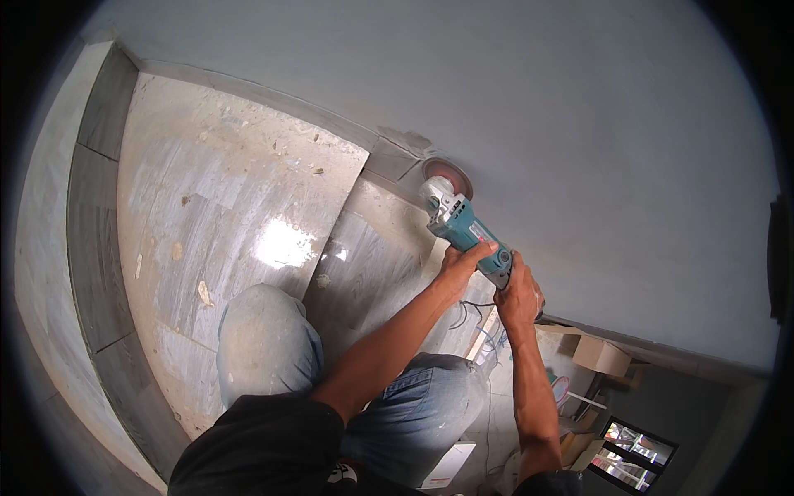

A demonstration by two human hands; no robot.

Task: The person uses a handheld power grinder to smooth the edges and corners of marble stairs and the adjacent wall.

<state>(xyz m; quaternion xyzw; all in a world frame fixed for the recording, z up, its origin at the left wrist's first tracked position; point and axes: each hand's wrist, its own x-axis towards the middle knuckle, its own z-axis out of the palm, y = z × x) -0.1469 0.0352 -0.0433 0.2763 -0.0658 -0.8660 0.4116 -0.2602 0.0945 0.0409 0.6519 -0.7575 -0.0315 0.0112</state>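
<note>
An angle grinder (470, 223) with a teal body and silver head is held in both my hands against the grey wall (595, 149). Its reddish disc (447, 175) is at the wall, just above the tile skirting (389, 161). My left hand (460, 266) is closed around the body, with the thumb on top. Farther back, my right hand (519, 293) grips the rear end of the tool. A dark cord (471, 306) hangs below the hands. Whether the disc is spinning I cannot tell.
Dusty wood-look tiles (248, 190) cover the raised step at left, with scattered debris. A lower tiled level (364, 248) lies beyond its edge. My knees, in dusty jeans (269, 339), are bent below. A cardboard box (601, 355) and other items stand at lower right.
</note>
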